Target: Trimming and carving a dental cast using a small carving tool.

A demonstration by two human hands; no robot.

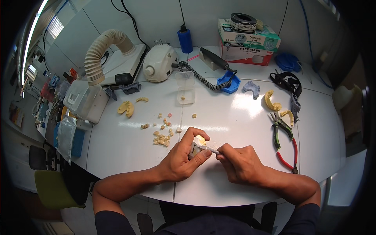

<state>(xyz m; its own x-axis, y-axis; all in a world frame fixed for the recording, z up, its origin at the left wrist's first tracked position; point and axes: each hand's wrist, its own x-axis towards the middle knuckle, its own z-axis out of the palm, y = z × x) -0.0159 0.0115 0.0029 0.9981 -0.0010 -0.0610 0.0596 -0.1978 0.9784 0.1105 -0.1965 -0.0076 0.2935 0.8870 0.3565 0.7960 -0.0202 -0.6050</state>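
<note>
Near the front edge of the table, my left hand (181, 159) is closed around a small whitish piece with a yellow top (201, 140) and dark marks on its side. Its exact kind is partly hidden by my fingers. My right hand (242, 161) pinches a slim grey tool (213, 150), whose tip reaches the piece beside my left thumb. Most of the tool's handle is covered by my fingers. Pale crumbs lie on the table just beyond the tip. Left of my left hand is a scatter of small yellowish tooth-shaped pieces (161, 139).
Dental casts in yellow (271, 102) and grey (251, 89) lie at right, beyond red-and-green-handled pliers (277, 138). An opened clear plastic box (186, 98) stands mid-table. Behind are a corded handpiece (213, 58), its white control unit (159, 64), a ribbed hose (98, 55) and stacked boxes (244, 55).
</note>
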